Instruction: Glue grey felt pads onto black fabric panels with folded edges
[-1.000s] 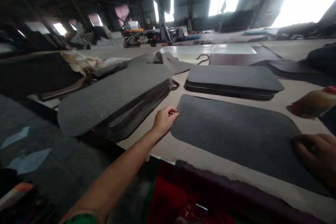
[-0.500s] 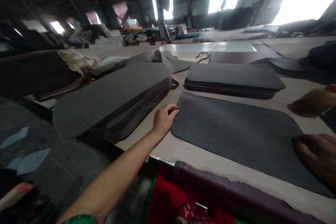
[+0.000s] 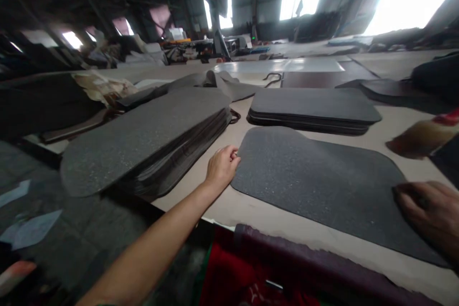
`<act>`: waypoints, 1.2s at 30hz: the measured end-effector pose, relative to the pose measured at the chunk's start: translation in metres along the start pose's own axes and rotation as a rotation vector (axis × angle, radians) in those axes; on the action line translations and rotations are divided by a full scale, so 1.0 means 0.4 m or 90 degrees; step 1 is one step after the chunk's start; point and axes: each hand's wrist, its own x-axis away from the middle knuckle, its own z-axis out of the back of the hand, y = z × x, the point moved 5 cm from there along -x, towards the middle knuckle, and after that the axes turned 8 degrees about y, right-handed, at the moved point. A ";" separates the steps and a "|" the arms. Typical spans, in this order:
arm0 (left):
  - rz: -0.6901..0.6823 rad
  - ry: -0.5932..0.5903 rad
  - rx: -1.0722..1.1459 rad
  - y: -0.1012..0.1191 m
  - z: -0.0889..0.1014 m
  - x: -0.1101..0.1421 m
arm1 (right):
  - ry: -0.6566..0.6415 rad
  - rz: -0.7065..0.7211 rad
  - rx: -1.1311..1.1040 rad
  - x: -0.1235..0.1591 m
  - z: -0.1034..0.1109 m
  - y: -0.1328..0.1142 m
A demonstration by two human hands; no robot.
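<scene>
A dark grey mat-like sheet with rounded corners lies before me on the pale table. My left hand has thumb and fingers pinched together at the sheet's left edge. At its right end is my right hand, fingers curled over the border; part of this hand is dim and cut off by the frame. A wave bulges up along the sheet's far left side. Behind it sits a neat stack of similar grey sheets. To the left rests a taller stack, its near end overhanging the table edge.
A tan, dark-tipped object with a red end, resembling a broad brush, is at the right. Purple material hangs along the near table edge. Loose grey pieces and a crumpled cream cloth lie farther back. Papers are on the floor.
The sheet's far left side has risen into a rounded wave. Both hands stay at its ends. The whole view has shifted slightly, moving the scene left.
</scene>
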 end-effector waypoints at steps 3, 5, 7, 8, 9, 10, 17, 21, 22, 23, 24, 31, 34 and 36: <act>-0.069 -0.007 -0.036 0.020 0.005 0.001 | -0.021 0.018 0.023 0.015 0.034 -0.059; -0.125 -0.043 -0.052 0.032 -0.001 0.001 | -0.037 0.000 0.049 0.020 0.052 -0.090; -0.172 -0.095 -0.063 0.038 -0.012 0.003 | -0.058 -0.007 0.083 0.020 0.066 -0.114; -0.188 -0.116 -0.068 0.038 -0.017 0.004 | -0.072 -0.007 0.101 0.020 0.073 -0.124; -0.200 -0.132 -0.074 0.037 -0.019 0.004 | -0.086 -0.005 0.123 0.020 0.081 -0.133; -0.208 -0.140 -0.079 0.034 -0.019 0.004 | -0.097 -0.002 0.146 0.021 0.089 -0.140; -0.271 -0.129 -0.107 0.053 0.021 -0.020 | -0.046 0.077 0.196 0.012 0.151 -0.173; -0.348 -0.092 -0.076 0.115 -0.002 -0.048 | -0.020 0.180 0.076 0.001 0.169 -0.283; -0.366 -0.105 -0.055 0.128 -0.023 -0.049 | -0.025 0.207 0.027 0.002 0.170 -0.326; -0.380 -0.124 -0.037 0.139 -0.047 -0.048 | -0.033 0.241 -0.028 0.004 0.167 -0.374; -0.385 -0.141 -0.025 0.144 -0.073 -0.045 | -0.041 0.281 -0.086 0.007 0.161 -0.423; -0.352 -0.199 -0.023 0.108 -0.168 -0.025 | -0.135 0.443 -0.260 0.009 0.020 -0.613; -0.354 -0.201 -0.032 0.104 -0.160 -0.030 | -0.163 0.368 -0.206 -0.023 -0.025 -0.560; -0.357 -0.200 -0.036 0.104 -0.157 -0.031 | -0.147 0.285 -0.153 -0.050 -0.031 -0.490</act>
